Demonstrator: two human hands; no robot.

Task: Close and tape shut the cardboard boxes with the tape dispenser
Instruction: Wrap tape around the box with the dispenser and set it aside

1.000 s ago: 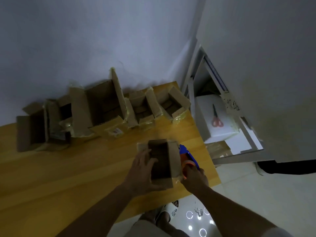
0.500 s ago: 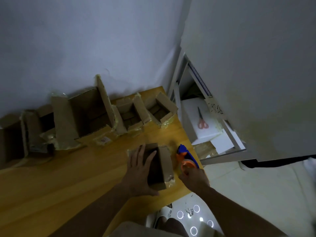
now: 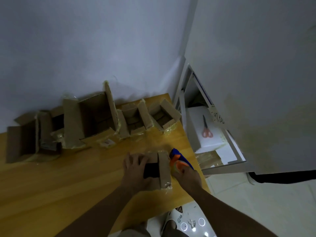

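- Small cardboard box (image 3: 163,170) sits near the right front corner of the wooden table (image 3: 68,185).
- Left hand (image 3: 136,170) lies flat on the box's left flap, fingers spread and straight; a dark gap shows between the flaps.
- Right hand (image 3: 187,177) grips one blue-and-orange tape dispenser (image 3: 179,159), fingers curled round it, just beside the box's right flap.
- Five open boxes (image 3: 95,120) stand in a row along the wall.
- One pair of scissors (image 3: 206,127) lies on the white shelf to the right.
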